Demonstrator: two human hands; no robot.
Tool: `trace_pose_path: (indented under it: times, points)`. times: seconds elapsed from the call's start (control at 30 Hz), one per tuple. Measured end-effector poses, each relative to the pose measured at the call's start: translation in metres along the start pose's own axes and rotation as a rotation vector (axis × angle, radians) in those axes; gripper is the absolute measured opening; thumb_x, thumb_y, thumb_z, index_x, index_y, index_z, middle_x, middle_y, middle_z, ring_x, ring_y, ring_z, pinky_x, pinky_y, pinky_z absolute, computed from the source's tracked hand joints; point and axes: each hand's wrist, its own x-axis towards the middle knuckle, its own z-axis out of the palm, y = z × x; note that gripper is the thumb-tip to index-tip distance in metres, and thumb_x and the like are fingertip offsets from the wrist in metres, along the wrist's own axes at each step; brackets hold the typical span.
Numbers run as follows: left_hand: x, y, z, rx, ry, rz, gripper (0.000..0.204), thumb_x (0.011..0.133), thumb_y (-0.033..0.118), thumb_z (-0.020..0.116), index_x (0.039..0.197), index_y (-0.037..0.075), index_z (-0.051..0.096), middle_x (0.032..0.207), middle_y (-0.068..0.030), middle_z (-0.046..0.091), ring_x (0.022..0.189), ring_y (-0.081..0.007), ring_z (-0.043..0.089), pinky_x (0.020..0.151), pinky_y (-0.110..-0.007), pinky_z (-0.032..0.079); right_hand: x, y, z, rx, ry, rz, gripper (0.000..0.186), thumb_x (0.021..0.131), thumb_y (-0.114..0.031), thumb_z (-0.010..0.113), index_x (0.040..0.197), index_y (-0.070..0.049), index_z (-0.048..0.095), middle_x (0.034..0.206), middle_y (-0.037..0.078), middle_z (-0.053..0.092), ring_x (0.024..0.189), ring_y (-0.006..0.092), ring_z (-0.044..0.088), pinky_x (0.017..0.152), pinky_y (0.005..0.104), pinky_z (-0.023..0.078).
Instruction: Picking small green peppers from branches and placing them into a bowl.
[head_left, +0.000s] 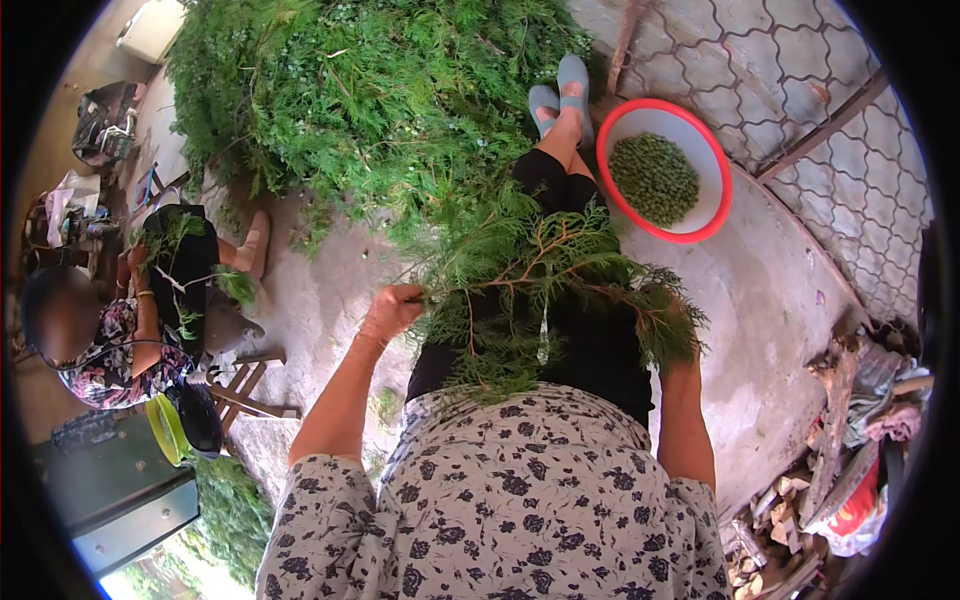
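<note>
One leafy branch (523,277) spans the black trousers (600,350) at the frame's centre, its left end pinched in the left hand (395,313); foliage covers the right hand, whose grip cannot be told. Hard pulling could snap it; a careless kick from the two grey shoes (573,92) could tip the single red-rimmed basin (712,175), upper right. One green pile (350,100) fills the upper centre.

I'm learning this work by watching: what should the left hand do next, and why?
Probably turn the branch slightly with the left hand: it pinches the branch's left side, the basin nearby holds small green pieces, and any on this branch are hard to make out.
</note>
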Motion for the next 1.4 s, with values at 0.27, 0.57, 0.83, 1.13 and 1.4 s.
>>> trace_pose_path:
  times: [0.27,0.57,0.83,1.13,1.4]
  points:
    - [0.002,0.066,-0.044,-0.339,0.252,-0.040,0.012,0.074,0.005,0.068,0.081,-0.003,0.063,0.066,-0.0037,0.056,0.061,-0.0079,0.048,0.054,-0.025,0.041,0.033,-0.087,0.007,1.171,-0.048,0.443,0.023,0.085,-0.012,0.054,0.106,-0.005,0.055,0.089,0.012,0.057,0.069,0.0197,0.055,0.056,0.0278,0.044]
    - [0.026,0.110,-0.096,-0.601,0.478,-0.064,0.018,0.077,0.005,0.064,0.094,-0.002,0.066,0.068,0.0001,0.059,0.059,-0.0078,0.049,0.059,-0.023,0.041,0.040,-0.110,0.011,0.947,-0.011,0.353,0.030,0.089,-0.020,0.054,0.115,-0.005,0.048,0.087,0.006,0.058,0.068,0.0151,0.056,0.056,0.0266,0.044]
    - [0.026,0.124,-0.115,-0.953,0.582,-0.039,0.027,0.077,0.011,0.069,0.100,-0.003,0.065,0.065,-0.0002,0.054,0.054,-0.0092,0.049,0.051,-0.022,0.039,0.046,-0.131,0.040,0.878,-0.056,0.341,0.021,0.089,-0.016,0.055,0.105,-0.004,0.054,0.079,0.006,0.059,0.062,0.0155,0.057,0.053,0.0267,0.045]
    - [0.026,0.141,-0.096,-1.160,0.469,-0.025,0.026,0.069,0.018,0.077,0.082,0.001,0.064,0.075,-0.0013,0.058,0.063,-0.0114,0.051,0.050,-0.026,0.042,0.064,-0.229,0.072,0.740,-0.090,-0.005,0.015,0.087,-0.010,0.054,0.100,-0.002,0.058,0.078,0.005,0.059,0.062,0.0121,0.056,0.053,0.0248,0.046]
    - [0.019,0.165,-0.083,-1.168,0.432,-0.041,0.029,0.070,0.020,0.077,0.088,0.001,0.065,0.075,-0.0011,0.058,0.063,-0.0104,0.050,0.049,-0.024,0.040,0.099,-0.258,0.110,0.358,0.153,-0.501,0.034,0.072,0.009,0.065,0.103,-0.002,0.054,0.095,0.002,0.054,0.063,0.0042,0.045,0.058,0.0162,0.040]
